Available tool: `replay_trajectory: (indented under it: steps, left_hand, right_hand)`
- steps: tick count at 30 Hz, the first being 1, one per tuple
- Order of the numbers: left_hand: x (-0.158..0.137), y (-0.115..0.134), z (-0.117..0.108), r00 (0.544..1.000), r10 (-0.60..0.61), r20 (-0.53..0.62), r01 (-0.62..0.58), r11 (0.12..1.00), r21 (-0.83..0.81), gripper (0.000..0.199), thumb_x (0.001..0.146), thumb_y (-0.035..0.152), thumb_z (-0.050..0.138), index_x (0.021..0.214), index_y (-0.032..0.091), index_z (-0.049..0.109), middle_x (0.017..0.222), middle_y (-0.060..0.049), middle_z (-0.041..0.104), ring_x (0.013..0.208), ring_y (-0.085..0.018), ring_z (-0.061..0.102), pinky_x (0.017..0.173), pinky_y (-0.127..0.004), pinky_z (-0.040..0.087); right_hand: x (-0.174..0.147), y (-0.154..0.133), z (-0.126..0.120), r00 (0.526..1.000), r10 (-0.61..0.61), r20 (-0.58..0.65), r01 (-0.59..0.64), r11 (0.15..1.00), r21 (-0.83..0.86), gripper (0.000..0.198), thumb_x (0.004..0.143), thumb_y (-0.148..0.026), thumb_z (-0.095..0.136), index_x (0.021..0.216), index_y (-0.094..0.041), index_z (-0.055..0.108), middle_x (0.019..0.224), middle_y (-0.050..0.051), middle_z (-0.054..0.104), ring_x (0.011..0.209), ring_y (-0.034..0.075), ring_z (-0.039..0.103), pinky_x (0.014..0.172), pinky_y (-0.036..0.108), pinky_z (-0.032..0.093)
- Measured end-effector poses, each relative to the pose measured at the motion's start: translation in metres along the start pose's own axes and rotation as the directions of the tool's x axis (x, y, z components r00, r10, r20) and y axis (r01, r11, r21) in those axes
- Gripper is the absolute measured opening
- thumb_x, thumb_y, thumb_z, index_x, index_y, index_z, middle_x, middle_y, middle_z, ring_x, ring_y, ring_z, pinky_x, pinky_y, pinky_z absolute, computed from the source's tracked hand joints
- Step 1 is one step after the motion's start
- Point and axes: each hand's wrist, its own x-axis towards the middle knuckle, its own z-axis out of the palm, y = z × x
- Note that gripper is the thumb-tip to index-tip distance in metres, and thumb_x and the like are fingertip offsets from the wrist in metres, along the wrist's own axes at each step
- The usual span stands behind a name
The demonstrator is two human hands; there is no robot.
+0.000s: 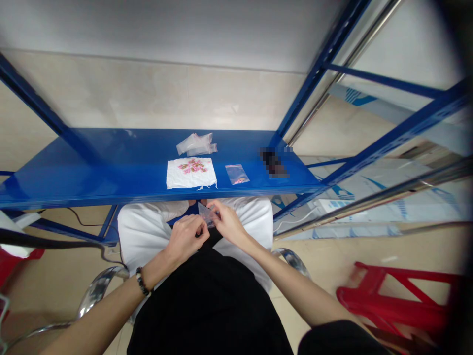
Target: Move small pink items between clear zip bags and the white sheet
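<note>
Over my lap, just below the table's front edge, I hold a small clear plastic bag (205,213). My right hand (229,223) pinches it from the right side, with thumb and fingers closed on the plastic. My left hand (187,235) is curled with fingertips pressed together at the bag's lower left edge. What the bag contains, if anything, is too small to make out. On the table ahead lies a white cloth (173,178) with a cluster of small pink pieces (193,166) on it. To its right rests a clear zip bag (236,172) with a few pink bits at the bottom.
Several clear bags (197,144) lie overlapped behind the cloth on the blue table (103,162). A dark pixelated object (273,163) is at the table's right. Blue metal posts (310,84) frame the table. A red stool (399,296) stands on the floor at right.
</note>
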Motion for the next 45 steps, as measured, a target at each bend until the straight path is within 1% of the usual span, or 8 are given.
replay_trajectory:
  steps: [9,15,19,26,34,39,42,45]
  left_hand:
    - [0.015,-0.015,-0.008,0.937,-0.341,-0.074,0.288,0.876,-0.386,0.015,0.092,0.030,0.050,0.100,0.020,0.058,0.093,-0.005,0.064,0.083,-0.017,0.061,0.073,-0.029,0.045]
    - [0.021,-0.027,-0.007,0.800,-0.434,0.414,0.564,0.310,-0.765,0.039,0.087,0.049,0.058,0.105,0.014,0.062,0.093,-0.011,0.069,0.078,-0.019,0.067,0.060,-0.025,0.048]
    - [0.019,-0.024,-0.003,0.769,-0.462,0.443,0.556,0.140,-0.819,0.035,0.081,0.046,0.070,0.090,0.013,0.064,0.075,-0.006,0.068,0.066,-0.013,0.064,0.057,-0.021,0.046]
    - [0.022,-0.037,-0.003,0.768,-0.551,0.326,0.476,0.151,-0.866,0.033,0.078,0.044,0.073,0.084,0.013,0.065,0.068,-0.002,0.064,0.057,-0.009,0.058,0.054,-0.021,0.042]
    - [0.024,-0.034,-0.006,0.791,-0.544,0.280,0.429,0.166,-0.888,0.031,0.079,0.042,0.072,0.079,0.012,0.063,0.065,0.000,0.061,0.053,-0.008,0.052,0.055,-0.022,0.042]
    - [0.024,-0.030,-0.008,0.780,-0.546,0.306,0.393,0.046,-0.919,0.031,0.077,0.040,0.075,0.076,0.013,0.062,0.066,0.000,0.059,0.055,-0.008,0.052,0.056,-0.022,0.043]
    - [0.023,-0.026,-0.009,0.785,-0.533,0.315,0.387,0.025,-0.922,0.030,0.077,0.040,0.075,0.078,0.013,0.063,0.065,0.001,0.058,0.054,-0.008,0.052,0.055,-0.021,0.042]
    - [0.021,-0.022,-0.010,0.804,-0.520,0.288,0.384,0.084,-0.920,0.030,0.078,0.041,0.073,0.081,0.012,0.065,0.064,0.000,0.059,0.054,-0.008,0.052,0.054,-0.021,0.043]
  right_hand:
    - [0.009,0.008,-0.001,0.985,0.139,0.102,-0.172,0.832,0.527,0.027,0.083,-0.017,0.049,0.109,-0.023,0.049,0.080,-0.001,0.067,0.052,0.014,0.066,0.043,0.020,0.047]
    - [0.009,-0.005,-0.013,0.969,0.137,0.207,-0.246,0.628,0.738,0.036,0.081,-0.037,0.067,0.109,-0.020,0.051,0.081,0.002,0.070,0.054,0.016,0.068,0.041,0.019,0.050]
    - [0.006,-0.013,-0.019,0.957,0.163,0.239,-0.289,0.555,0.780,0.052,0.078,-0.037,0.074,0.121,-0.023,0.048,0.081,0.000,0.069,0.055,0.015,0.067,0.040,0.018,0.048]
    - [0.004,-0.014,-0.026,0.901,0.125,0.416,-0.417,0.516,0.748,0.058,0.080,-0.031,0.071,0.129,-0.023,0.042,0.068,-0.004,0.067,0.043,0.010,0.058,0.042,0.019,0.049]
    - [0.006,-0.015,-0.036,0.938,0.066,0.340,-0.324,0.513,0.795,0.055,0.077,-0.022,0.068,0.127,-0.021,0.046,0.061,-0.008,0.059,0.042,0.007,0.048,0.040,0.016,0.037]
    - [0.006,-0.016,-0.026,0.972,0.232,0.051,-0.167,0.517,0.840,0.025,0.086,-0.037,0.059,0.105,-0.020,0.060,0.062,-0.004,0.055,0.054,0.011,0.053,0.052,0.023,0.045]
    - [0.006,-0.019,-0.018,0.915,0.314,-0.254,0.015,0.604,0.797,0.022,0.088,-0.038,0.055,0.095,-0.019,0.063,0.078,0.002,0.064,0.075,0.015,0.062,0.071,0.027,0.050]
    - [0.005,-0.028,-0.011,0.871,0.359,-0.336,0.051,0.614,0.788,0.034,0.091,-0.043,0.046,0.110,-0.019,0.061,0.103,0.009,0.069,0.097,0.020,0.064,0.084,0.032,0.051]
